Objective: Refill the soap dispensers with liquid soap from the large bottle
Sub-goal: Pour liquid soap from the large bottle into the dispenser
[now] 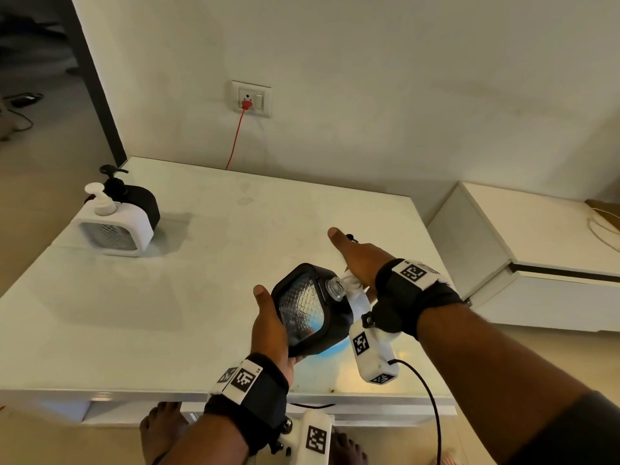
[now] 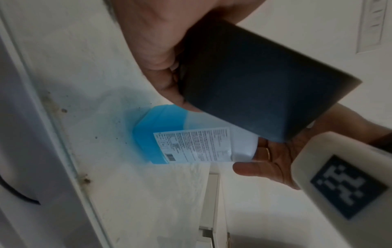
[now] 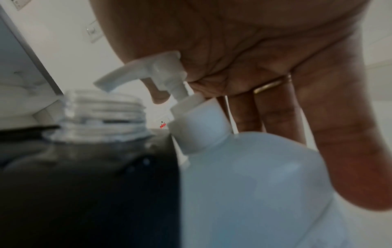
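The left hand [image 1: 271, 330] has its grip wrapped round a black square soap dispenser with a clear patterned window [image 1: 307, 307], pump off, tilting its bare threaded neck [image 3: 104, 115] under the nozzle of the large translucent bottle of blue liquid soap [image 3: 254, 184] standing on the white bench [image 1: 201, 263]. The right hand [image 1: 355, 260] lies flat, fingers straight, pressing the bottle's white pump head [image 3: 148, 67]. Judging by this, filling is under way on this dispenser; a white dispenser [image 1: 117, 229] and another black dispenser [image 1: 141, 203] stand capped at the far left, their levels unclear.
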A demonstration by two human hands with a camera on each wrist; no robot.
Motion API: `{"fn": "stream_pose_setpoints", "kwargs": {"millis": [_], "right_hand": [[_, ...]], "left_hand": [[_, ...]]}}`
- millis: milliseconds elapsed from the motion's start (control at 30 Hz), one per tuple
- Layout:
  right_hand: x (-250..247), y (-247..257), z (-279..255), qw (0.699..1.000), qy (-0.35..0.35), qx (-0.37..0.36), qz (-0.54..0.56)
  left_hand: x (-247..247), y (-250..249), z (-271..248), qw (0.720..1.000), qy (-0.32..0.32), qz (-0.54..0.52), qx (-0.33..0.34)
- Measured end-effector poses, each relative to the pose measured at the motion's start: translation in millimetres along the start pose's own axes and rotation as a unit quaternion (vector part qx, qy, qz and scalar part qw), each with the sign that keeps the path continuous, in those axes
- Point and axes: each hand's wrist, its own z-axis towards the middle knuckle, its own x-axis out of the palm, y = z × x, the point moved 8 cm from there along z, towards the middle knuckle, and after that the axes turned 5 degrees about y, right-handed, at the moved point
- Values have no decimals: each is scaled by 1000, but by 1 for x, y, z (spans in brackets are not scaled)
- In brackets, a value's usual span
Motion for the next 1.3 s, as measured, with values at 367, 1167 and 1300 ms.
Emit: {"fn": "stream_pose_setpoints", "kwargs": {"millis": [367,1167,1300], "right_hand": [[-7,-12,4,995,-93,17,-44],[-7,-4,4,996,-63,16,-59],[-4,4,-2,1000,-1,0,-19]], "left_hand": [[6,3,-2,1000,12,-27,-5],[3,8,6,999,8,-31,-13],[3,5,6,999,0,-40,-6]]}}
